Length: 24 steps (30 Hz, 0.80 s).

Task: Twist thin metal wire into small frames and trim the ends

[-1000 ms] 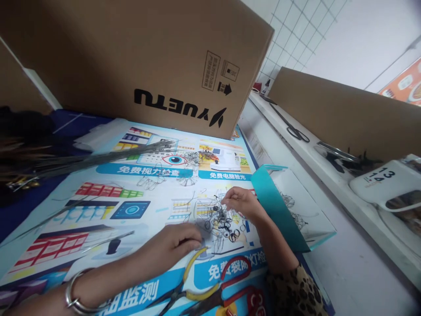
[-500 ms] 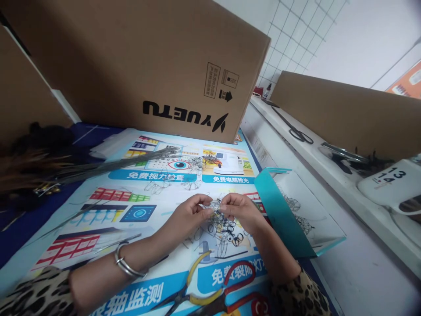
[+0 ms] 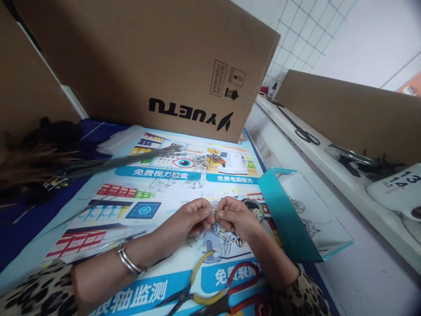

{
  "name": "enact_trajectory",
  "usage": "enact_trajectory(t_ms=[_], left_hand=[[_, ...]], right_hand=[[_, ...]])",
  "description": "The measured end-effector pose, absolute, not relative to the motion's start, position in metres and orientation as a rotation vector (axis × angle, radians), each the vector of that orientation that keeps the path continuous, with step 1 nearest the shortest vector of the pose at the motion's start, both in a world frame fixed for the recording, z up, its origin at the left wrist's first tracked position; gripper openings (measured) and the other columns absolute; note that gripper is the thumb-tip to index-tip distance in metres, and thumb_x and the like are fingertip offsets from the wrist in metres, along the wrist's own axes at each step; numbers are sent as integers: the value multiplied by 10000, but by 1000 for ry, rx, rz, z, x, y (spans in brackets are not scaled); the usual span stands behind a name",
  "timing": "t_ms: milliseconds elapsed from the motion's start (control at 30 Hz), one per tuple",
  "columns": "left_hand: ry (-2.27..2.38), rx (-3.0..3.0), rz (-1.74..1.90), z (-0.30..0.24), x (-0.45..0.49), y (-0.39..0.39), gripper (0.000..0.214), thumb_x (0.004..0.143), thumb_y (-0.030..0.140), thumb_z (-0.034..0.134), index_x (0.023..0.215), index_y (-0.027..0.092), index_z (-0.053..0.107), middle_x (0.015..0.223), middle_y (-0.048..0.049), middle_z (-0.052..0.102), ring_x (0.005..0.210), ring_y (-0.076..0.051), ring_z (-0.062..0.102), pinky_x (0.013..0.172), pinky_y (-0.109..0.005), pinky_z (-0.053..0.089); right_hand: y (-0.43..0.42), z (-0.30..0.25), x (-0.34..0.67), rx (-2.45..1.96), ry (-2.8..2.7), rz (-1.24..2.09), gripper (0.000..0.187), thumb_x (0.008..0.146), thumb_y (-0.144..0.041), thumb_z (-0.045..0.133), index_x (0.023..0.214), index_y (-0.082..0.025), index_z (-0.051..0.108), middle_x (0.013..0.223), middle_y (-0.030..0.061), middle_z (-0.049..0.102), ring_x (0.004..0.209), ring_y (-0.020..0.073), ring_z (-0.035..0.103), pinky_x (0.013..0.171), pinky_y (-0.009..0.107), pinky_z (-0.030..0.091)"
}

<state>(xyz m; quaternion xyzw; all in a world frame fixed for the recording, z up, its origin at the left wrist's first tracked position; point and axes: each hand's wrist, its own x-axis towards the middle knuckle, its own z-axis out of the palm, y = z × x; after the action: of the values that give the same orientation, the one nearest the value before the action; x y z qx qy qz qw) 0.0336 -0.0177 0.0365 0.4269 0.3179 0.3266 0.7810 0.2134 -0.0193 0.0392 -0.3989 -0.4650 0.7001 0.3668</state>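
My left hand [image 3: 196, 216] and my right hand [image 3: 237, 218] meet above the printed sheet, thumbs and fingers pinched. Between the fingertips is a thin piece of wire [image 3: 214, 207], mostly covered, so its shape is unclear. Just under my hands lies a loose pile of dark wire loops and rings [image 3: 234, 238]. Behind my right hand, a round metal-rimmed dish [image 3: 255, 208] is partly hidden. Nearer to me lie yellow-handled pliers [image 3: 205, 300] and a red-handled cutting tool [image 3: 244, 287].
A teal open box [image 3: 279, 215] on the right holds wire shapes [image 3: 307, 226]. A bundle of straight wires [image 3: 131, 162] lies at left, with tangled wire pieces [image 3: 204, 162] beyond my hands. A large cardboard box [image 3: 148, 66] stands behind. Scissors [image 3: 305, 135] and a mug [image 3: 397, 191] are on the ledge.
My hands have drawn closer together and now cover more of the wire. The round dish shows behind my right hand. The whole view has shifted slightly.
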Motion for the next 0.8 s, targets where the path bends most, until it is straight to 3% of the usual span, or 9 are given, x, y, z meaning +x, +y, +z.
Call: enact_trajectory(t_ms=[167, 367, 567, 800], left_hand=[[665, 914, 643, 34, 30, -21, 233, 831, 402, 503, 765, 186, 446, 524, 58, 453, 442, -65, 339, 435, -190, 225], [704, 1090, 566, 34, 20, -18, 295, 838, 453, 445, 720, 183, 428, 449, 86, 314, 406, -67, 196, 421, -210, 148], [774, 1738, 361, 46, 4, -4, 236, 832, 370, 428, 733, 173, 512, 628, 36, 439, 598, -108, 399, 551, -206, 293], [936, 2190, 246, 50, -4, -3, 180, 809, 247, 398, 673, 200, 507, 589, 30, 491, 572, -124, 433, 526, -215, 244]], right_hand=[[-23, 44, 211, -1050, -1173, 1813, 187, 764, -335, 605, 807, -181, 507, 525, -92, 355, 392, 31, 220, 366, 160, 160], [-22, 42, 213, -1171, -1635, 1443, 157, 787, -314, 586, 777, -158, 590, 554, -58, 426, 472, 55, 326, 440, 177, 260], [-25, 58, 215, -1173, -2121, 1165, 111, 815, -211, 532, 794, -172, 634, 704, -7, 585, 640, 107, 519, 587, 204, 379], [-28, 60, 213, -1130, -2295, 1087, 125, 817, -165, 509, 792, -186, 629, 748, -4, 626, 719, 129, 581, 644, 213, 408]])
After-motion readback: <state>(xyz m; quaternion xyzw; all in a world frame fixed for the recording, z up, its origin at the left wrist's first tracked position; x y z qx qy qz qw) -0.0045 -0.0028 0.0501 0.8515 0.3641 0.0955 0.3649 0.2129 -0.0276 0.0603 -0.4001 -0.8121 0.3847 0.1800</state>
